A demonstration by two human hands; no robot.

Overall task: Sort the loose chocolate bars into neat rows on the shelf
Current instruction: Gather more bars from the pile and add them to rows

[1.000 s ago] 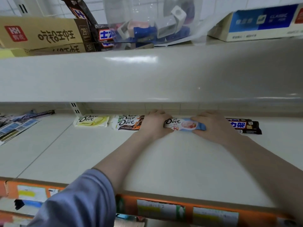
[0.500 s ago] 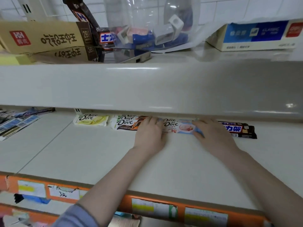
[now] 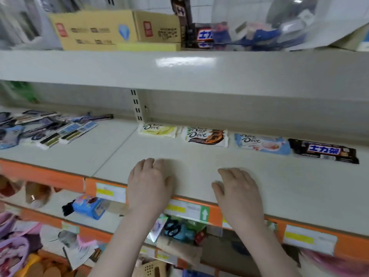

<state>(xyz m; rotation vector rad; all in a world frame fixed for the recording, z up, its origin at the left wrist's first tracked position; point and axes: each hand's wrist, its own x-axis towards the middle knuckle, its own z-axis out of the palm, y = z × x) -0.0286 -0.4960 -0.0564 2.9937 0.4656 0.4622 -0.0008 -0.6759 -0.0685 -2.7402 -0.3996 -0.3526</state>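
Head view, four glossy flat chocolate bars (image 3: 245,140) rowed on smooth shelf (image 3: 199,162), left hand (image 3: 148,181), right hand (image 3: 238,191) relaxed, empty

Fingertips of left hand (image 3: 148,182) smeared by motion blur. Goods at lower left of frame blurred, unidentifiable. Stationery packs (image 3: 50,128) at left edge cut off, print illegible.

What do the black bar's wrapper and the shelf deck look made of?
Black bar: glossy plastic film wrapper, judging by its crimped ends and slight sheen. Shelf deck: likely painted metal, smooth cream finish; the tier above reflects a light, and a slotted upright stands behind it.
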